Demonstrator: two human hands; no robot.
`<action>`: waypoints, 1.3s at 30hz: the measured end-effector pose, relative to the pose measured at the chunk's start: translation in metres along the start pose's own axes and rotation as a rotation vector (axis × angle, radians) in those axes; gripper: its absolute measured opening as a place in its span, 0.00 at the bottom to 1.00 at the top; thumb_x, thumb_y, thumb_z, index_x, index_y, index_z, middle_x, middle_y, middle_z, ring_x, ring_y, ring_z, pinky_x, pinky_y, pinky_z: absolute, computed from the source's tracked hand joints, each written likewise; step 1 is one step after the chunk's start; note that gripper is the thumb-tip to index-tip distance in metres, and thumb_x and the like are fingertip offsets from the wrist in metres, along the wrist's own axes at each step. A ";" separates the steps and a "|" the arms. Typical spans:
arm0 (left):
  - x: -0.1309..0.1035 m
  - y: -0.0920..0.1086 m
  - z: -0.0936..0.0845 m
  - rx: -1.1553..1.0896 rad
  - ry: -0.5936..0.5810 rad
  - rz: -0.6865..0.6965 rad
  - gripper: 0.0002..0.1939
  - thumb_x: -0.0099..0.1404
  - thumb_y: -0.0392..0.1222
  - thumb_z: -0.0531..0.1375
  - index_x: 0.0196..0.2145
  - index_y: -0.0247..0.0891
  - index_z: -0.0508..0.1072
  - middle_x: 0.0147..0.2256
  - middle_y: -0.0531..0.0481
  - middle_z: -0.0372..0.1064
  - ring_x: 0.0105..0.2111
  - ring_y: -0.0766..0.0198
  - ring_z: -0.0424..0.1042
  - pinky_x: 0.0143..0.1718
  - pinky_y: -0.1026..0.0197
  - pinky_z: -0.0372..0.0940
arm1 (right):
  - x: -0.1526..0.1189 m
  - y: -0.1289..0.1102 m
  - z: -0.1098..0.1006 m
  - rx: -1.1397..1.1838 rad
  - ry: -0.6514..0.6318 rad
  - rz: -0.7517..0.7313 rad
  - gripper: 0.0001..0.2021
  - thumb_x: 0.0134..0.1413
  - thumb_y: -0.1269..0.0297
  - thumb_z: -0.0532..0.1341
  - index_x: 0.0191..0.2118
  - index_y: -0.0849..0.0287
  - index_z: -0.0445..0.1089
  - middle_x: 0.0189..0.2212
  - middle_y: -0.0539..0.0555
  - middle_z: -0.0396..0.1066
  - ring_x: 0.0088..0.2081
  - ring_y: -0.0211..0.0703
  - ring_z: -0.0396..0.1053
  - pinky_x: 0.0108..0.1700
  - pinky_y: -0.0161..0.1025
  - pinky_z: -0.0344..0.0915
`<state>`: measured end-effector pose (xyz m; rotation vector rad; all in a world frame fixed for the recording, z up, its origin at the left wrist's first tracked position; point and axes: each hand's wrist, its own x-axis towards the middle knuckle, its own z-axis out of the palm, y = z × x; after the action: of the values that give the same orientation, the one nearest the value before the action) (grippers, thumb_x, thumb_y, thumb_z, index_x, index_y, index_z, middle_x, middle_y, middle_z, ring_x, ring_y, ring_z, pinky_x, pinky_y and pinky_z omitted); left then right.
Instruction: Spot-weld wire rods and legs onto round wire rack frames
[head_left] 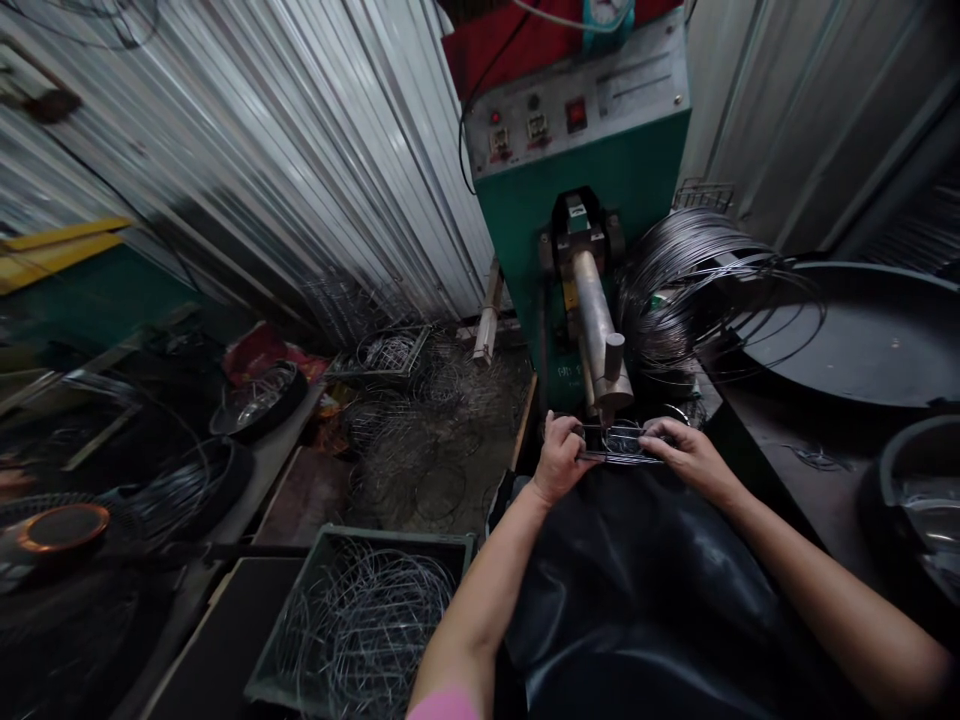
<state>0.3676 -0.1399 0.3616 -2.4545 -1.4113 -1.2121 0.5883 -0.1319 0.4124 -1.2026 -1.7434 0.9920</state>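
**Both hands hold a wire frame [621,458] at a green machine [510,260]**

In the head view, the frame lies level, close under the tip of the machine's metal arm [598,310]; whether the two touch cannot be told. The left hand [561,458] has its fingers closed around the frame's left end, thumb uppermost. The right hand [682,455] pinches the right end, its fingers likewise drawn in with hardly any gap. Beneath the hands, a black sheet [652,600] covers the lap.

On the machine's top panel [637,85] are a small red lamp [495,117] and a red switch [576,113].

To the right stands a worktop [780,480]. A wire coil [682,270] sits by its far left corner, a wide pan [862,335] lies along its far edge, and a basin [889,500] stands toward its right edge. Loose wires [817,458] lie between pan and basin.

To the left, a crate [390,533] is full of bent wires [367,620]; beyond its far edge, more wire is strewn over the floor [480,440].
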 end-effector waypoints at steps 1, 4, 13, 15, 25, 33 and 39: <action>0.001 -0.001 0.000 0.005 -0.001 0.002 0.16 0.53 0.51 0.62 0.24 0.37 0.64 0.41 0.43 0.65 0.46 0.59 0.64 0.57 0.43 0.49 | 0.002 0.001 0.000 0.002 -0.004 0.004 0.22 0.44 0.41 0.59 0.24 0.58 0.66 0.28 0.54 0.68 0.32 0.45 0.65 0.37 0.40 0.62; 0.004 -0.003 0.000 0.003 0.012 0.022 0.15 0.54 0.50 0.62 0.24 0.37 0.64 0.41 0.43 0.65 0.46 0.59 0.64 0.58 0.44 0.49 | 0.005 0.001 -0.001 0.013 -0.030 0.013 0.22 0.44 0.41 0.59 0.24 0.58 0.66 0.27 0.53 0.67 0.31 0.44 0.65 0.37 0.39 0.62; 0.007 -0.004 0.000 -0.012 -0.020 0.003 0.15 0.53 0.50 0.62 0.24 0.37 0.64 0.41 0.43 0.65 0.46 0.59 0.65 0.58 0.43 0.49 | 0.008 -0.004 -0.005 0.045 -0.069 0.050 0.22 0.42 0.41 0.60 0.23 0.59 0.65 0.25 0.52 0.66 0.30 0.42 0.63 0.35 0.38 0.61; 0.008 -0.005 0.001 -0.020 -0.013 0.016 0.15 0.53 0.50 0.63 0.24 0.37 0.64 0.40 0.43 0.65 0.46 0.59 0.65 0.58 0.43 0.49 | 0.009 -0.004 -0.005 0.056 -0.075 0.061 0.22 0.42 0.41 0.61 0.23 0.59 0.65 0.25 0.51 0.65 0.29 0.42 0.63 0.35 0.38 0.60; 0.010 -0.004 0.000 -0.068 -0.033 -0.019 0.17 0.50 0.51 0.65 0.23 0.37 0.63 0.40 0.42 0.66 0.44 0.58 0.66 0.56 0.43 0.51 | 0.010 -0.005 -0.006 0.089 -0.074 0.114 0.20 0.41 0.44 0.63 0.24 0.59 0.66 0.23 0.49 0.64 0.28 0.40 0.61 0.34 0.36 0.59; 0.009 -0.003 -0.001 -0.111 -0.024 -0.040 0.17 0.48 0.50 0.66 0.23 0.37 0.64 0.40 0.43 0.67 0.44 0.58 0.66 0.56 0.43 0.52 | 0.009 0.007 0.000 0.212 -0.082 0.162 0.18 0.42 0.47 0.64 0.24 0.59 0.65 0.24 0.49 0.64 0.28 0.38 0.61 0.32 0.35 0.59; 0.013 -0.005 -0.007 -0.101 -0.082 -0.023 0.15 0.51 0.49 0.64 0.24 0.37 0.63 0.41 0.43 0.66 0.45 0.59 0.66 0.56 0.44 0.52 | 0.006 0.004 0.000 0.227 -0.076 0.201 0.19 0.41 0.46 0.64 0.25 0.59 0.66 0.23 0.49 0.64 0.26 0.38 0.61 0.30 0.34 0.59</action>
<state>0.3632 -0.1312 0.3738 -2.5908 -1.4355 -1.2301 0.5881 -0.1247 0.4100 -1.2223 -1.5390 1.3320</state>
